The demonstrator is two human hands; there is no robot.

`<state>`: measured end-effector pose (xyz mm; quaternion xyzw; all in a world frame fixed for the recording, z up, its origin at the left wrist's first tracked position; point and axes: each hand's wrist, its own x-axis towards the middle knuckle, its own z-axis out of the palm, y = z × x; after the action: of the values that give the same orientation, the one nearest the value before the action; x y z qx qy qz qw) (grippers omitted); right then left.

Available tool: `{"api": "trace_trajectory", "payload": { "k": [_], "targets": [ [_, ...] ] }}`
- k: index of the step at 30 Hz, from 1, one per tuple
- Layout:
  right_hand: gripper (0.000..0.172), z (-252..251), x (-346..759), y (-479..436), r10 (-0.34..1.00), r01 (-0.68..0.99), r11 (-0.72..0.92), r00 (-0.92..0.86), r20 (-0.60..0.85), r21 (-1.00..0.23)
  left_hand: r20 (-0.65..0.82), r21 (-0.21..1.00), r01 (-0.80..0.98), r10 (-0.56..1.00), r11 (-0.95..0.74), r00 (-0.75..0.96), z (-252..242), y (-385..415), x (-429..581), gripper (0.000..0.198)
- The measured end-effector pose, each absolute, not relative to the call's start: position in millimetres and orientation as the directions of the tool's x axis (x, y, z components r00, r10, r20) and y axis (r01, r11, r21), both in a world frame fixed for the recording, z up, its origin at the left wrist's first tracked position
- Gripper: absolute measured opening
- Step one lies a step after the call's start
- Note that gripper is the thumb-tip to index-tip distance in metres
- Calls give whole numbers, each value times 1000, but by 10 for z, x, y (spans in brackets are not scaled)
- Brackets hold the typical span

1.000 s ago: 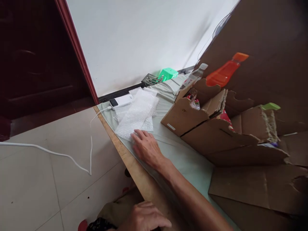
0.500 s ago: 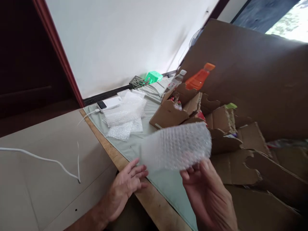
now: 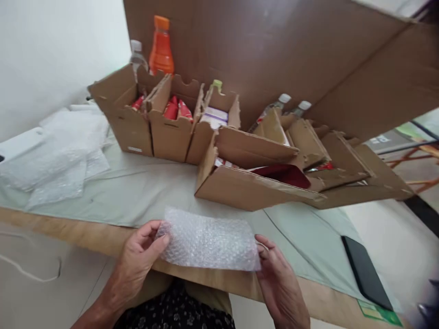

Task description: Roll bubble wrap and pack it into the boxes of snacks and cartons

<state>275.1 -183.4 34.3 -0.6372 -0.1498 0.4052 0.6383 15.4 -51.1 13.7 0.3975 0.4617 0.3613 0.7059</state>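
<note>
At the near edge of the table, over a strip of bare tan wood [image 3: 78, 225], a person holds a clear rectangular sheet of bubble wrap [image 3: 210, 241] stretched out lengthwise between two bare hands. The left hand [image 3: 134, 257] pinches its left end, thumb lying on top; the right hand [image 3: 281, 285] has its fingertips closed on the right end — I can't make out exactly how its thumb sits. Whether the sheet touches the wood below, I can't tell either.

Beyond it spreads a pale green cloth [image 3: 147, 185]. Over to the left lies a loose, overlapping pile of clear bubble wrap pieces [image 3: 68, 146], with a white flat device [image 3: 21, 145] beside it. Behind the sheet stands an open brown cardboard box [image 3: 236, 187], a dark red item [image 3: 284, 174] showing inside, and further back a row of brown cardboard bins [image 3: 132, 130] with red packets [image 3: 174, 109] in them. An orange bottle with an orange cap [image 3: 162, 52] rises behind those — against a tall brown cardboard panel [image 3: 236, 41]. Off to the right, a black phone-shaped slab [image 3: 366, 274] lies near the table's edge.
</note>
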Motion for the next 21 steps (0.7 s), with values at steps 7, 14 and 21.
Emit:
{"api": "trace_trajectory", "payload": {
  "k": [7,14,21],
  "targets": [
    [28,242,3162,-2106,596,187,-186,802,41,-965,-80,912,409,960,-39,269,288,-368,395,27],
    [30,-10,3067,-1936,848,881,-221,385,363,-418,-60,786,615,983,-60,173,275,-159,317,39],
    [7,96,2961,-1911,831,836,-116,377,408,-536,-69,806,577,946,-133,316,330,-233,251,25]
  ]
}}
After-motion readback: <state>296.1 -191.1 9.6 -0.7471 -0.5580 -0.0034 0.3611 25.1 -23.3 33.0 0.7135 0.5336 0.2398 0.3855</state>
